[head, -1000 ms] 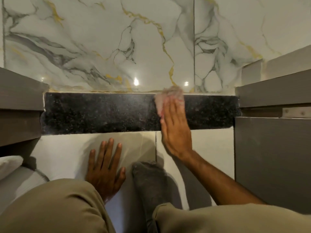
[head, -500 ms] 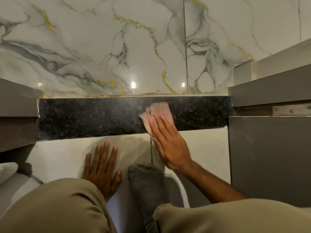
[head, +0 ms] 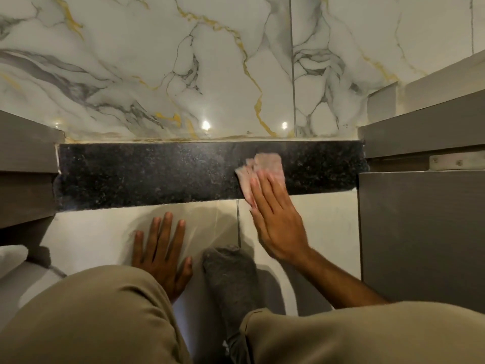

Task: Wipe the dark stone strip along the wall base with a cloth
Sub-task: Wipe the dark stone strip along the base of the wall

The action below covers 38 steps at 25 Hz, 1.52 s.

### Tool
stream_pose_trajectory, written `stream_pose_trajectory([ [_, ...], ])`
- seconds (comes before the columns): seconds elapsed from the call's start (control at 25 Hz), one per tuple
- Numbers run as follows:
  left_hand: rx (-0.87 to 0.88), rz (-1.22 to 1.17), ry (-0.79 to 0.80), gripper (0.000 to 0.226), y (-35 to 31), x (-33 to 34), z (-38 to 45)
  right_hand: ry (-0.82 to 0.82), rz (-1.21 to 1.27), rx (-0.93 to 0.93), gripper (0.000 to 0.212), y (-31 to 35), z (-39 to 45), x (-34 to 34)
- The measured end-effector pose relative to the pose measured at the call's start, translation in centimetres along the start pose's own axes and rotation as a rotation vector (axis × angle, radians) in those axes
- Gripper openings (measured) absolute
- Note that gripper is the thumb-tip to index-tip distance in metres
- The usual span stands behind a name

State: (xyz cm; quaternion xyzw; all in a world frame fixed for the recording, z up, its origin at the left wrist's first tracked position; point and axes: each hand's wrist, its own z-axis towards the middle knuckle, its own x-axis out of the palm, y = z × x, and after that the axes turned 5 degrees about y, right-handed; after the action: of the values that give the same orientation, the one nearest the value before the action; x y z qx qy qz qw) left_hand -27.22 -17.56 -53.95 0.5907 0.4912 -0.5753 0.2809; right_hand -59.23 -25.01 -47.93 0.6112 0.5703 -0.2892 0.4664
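A dark speckled stone strip (head: pixel 147 177) runs along the base of the marble wall, between two grey cabinets. My right hand (head: pixel 275 219) lies flat with fingers extended, pressing a pale pink cloth (head: pixel 265 172) against the strip right of its middle. The cloth's lower part is hidden under my fingers. My left hand (head: pixel 162 248) rests flat on the pale floor tile below the strip, fingers spread, holding nothing.
Grey cabinets stand at the left (head: pixel 26 166) and right (head: pixel 420 232), boxing in the strip. A white marble wall (head: pixel 183 74) with gold veins rises behind. My grey-socked foot (head: pixel 231 274) and khaki-clad knees (head: pixel 91 319) fill the near floor. A white object (head: pixel 11 258) sits at far left.
My right hand with the cloth slid down from the strip's top edge, then shifted a little to the right along it. My left hand stayed planted on the floor.
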Motion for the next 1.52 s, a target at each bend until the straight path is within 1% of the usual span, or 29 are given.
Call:
stream_pose_trajectory([
  [0.04,-0.007,-0.004,-0.009,0.089,-0.1,-0.1,0.0,0.021,0.003,0.023,0.065,-1.2,-2.3,-0.1],
  [0.12,-0.013,0.008,-0.03,0.09,-0.3,-0.1,0.0,-0.009,0.065,0.186,0.067,-3.8,-3.0,-1.1],
  [0.2,-0.007,0.036,-0.024,0.091,-0.2,-0.2,0.1,-0.121,0.116,0.359,0.069,-3.7,0.6,-2.0],
  [0.24,0.0,0.044,-0.02,0.092,-0.1,-0.1,0.2,-0.187,0.104,0.409,0.07,-2.5,3.2,-2.3],
  [0.28,0.002,0.052,-0.017,0.093,0.0,-0.1,0.1,-0.208,0.091,0.401,0.07,-0.6,5.5,-2.3],
  [0.32,0.002,0.063,-0.019,0.094,0.0,0.0,0.1,-0.185,0.052,0.305,0.069,1.6,7.0,-2.0],
  [0.4,-0.005,0.079,-0.013,0.096,0.1,0.1,0.4,-0.079,-0.079,-0.078,0.066,4.2,6.4,-0.5],
  [0.44,-0.007,0.077,-0.007,0.096,0.1,0.1,0.4,-0.011,-0.137,-0.243,0.064,3.9,4.4,0.0],
  [0.48,-0.023,0.078,-0.004,0.095,0.2,0.0,0.2,0.023,-0.177,-0.341,0.063,2.5,2.1,0.2],
  [0.52,-0.062,0.086,0.007,0.094,0.4,-0.2,-0.2,0.042,-0.197,-0.394,0.062,0.8,0.4,-0.1],
  [0.56,-0.101,0.092,0.023,0.092,0.6,-0.3,-0.6,0.034,-0.192,-0.395,0.062,-0.9,-0.5,-0.8],
  [0.64,-0.145,0.095,0.044,0.087,0.7,-0.7,-1.4,-0.019,-0.143,-0.233,0.064,-2.0,0.5,-2.0],
  [0.72,-0.175,0.088,0.05,0.082,0.5,-1.2,-2.2,-0.132,-0.075,-0.013,0.065,1.5,5.2,-2.4],
  [0.76,-0.202,0.093,0.053,0.079,0.2,-1.7,-2.5,-0.162,-0.056,0.019,0.064,4.7,7.9,-2.1],
  [0.8,-0.229,0.097,0.057,0.078,0.0,-2.5,-2.6,-0.15,-0.053,-0.036,0.063,8.3,9.8,-1.6],
  [0.88,-0.259,0.106,0.09,0.077,-0.6,-4.3,-2.5,-0.057,-0.067,-0.316,0.061,13.5,10.4,0.1],
  [0.96,-0.278,0.128,0.185,0.076,-0.6,-6.3,-2.7,0.078,-0.081,-0.589,0.058,14.0,7.5,1.1],
  [1.0,-0.289,0.134,0.247,0.076,-0.3,-7.2,-3.1,0.111,-0.102,-0.669,0.058,12.9,6.3,0.9],
  [1.04,-0.292,0.119,0.296,0.076,-0.4,-7.5,-3.2,0.088,-0.129,-0.688,0.059,11.0,5.9,0.3],
  [1.08,-0.303,0.117,0.294,0.076,0.1,-7.9,-3.3,0.037,-0.152,-0.653,0.059,10.0,6.5,-0.2],
  [1.12,-0.319,0.123,0.269,0.075,0.8,-8.2,-3.4,0.004,-0.157,-0.556,0.061,9.9,7.7,-0.9],
  [1.2,-0.353,0.139,0.219,0.074,1.6,-7.7,-3.5,-0.062,-0.097,-0.316,0.063,13.1,10.8,-1.8],
  [1.24,-0.358,0.137,0.209,0.074,1.7,-7.5,-3.3,-0.073,-0.064,-0.271,0.062,15.7,12.0,-1.6],
  [1.28,-0.362,0.138,0.202,0.074,1.7,-7.3,-3.3,-0.047,-0.045,-0.312,0.063,18.5,12.4,-1.2],
  [1.36,-0.369,0.145,0.187,0.074,1.4,-6.7,-3.7,0.07,-0.067,-0.549,0.069,22.0,11.3,0.1],
  [1.4,-0.378,0.133,0.174,0.075,1.2,-6.6,-4.1,0.146,-0.082,-0.651,0.07,22.1,10.3,0.3],
  [1.44,-0.393,0.115,0.173,0.076,1.0,-6.8,-4.6,0.216,-0.082,-0.708,0.069,21.4,9.3,0.2],
  [1.48,-0.409,0.106,0.186,0.078,0.7,-7.3,-5.3,0.296,-0.062,-0.731,0.068,20.3,8.4,-0.3],
  [1.52,-0.419,0.11,0.21,0.079,0.3,-8.1,-6.1,0.388,-0.015,-0.712,0.067,19.3,7.4,-1.5],
])
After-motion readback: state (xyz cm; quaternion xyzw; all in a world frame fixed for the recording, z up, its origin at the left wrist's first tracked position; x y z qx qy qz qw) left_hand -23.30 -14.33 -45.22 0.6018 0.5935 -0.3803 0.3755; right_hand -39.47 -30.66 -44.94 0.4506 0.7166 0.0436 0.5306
